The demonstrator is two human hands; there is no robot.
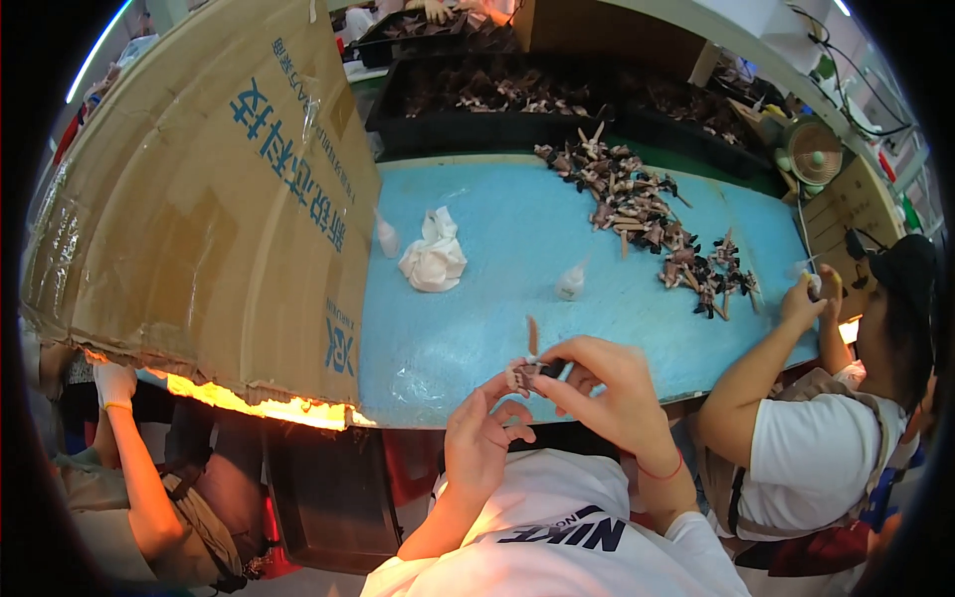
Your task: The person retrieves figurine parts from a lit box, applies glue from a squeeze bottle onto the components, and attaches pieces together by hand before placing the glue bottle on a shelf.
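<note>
Just above the table's near edge, my two hands meet at a small figurine [519, 377] in brown, pinkish and black, with a brown strip sticking up from it. My left hand [477, 443] pinches it from the left between fingertips, its other fingers curled. From the right, my right hand [619, 396] grips it with thumb and forefinger; part of the figurine is hidden behind these fingers. Beyond my hands, a small clear squeeze bottle [570, 283] stands on the blue tabletop [487, 269]. Farther off to the right lies a heap of similar figurines [637, 204].
A tall cardboard sheet [209, 199] walls off the left side. Beside it are crumpled white tissue [435, 257] and another bottle [386, 237]. Black trays [438, 134] of parts line the back, with a fan [813, 154] at right. A co-worker [826, 448] sits close on my right.
</note>
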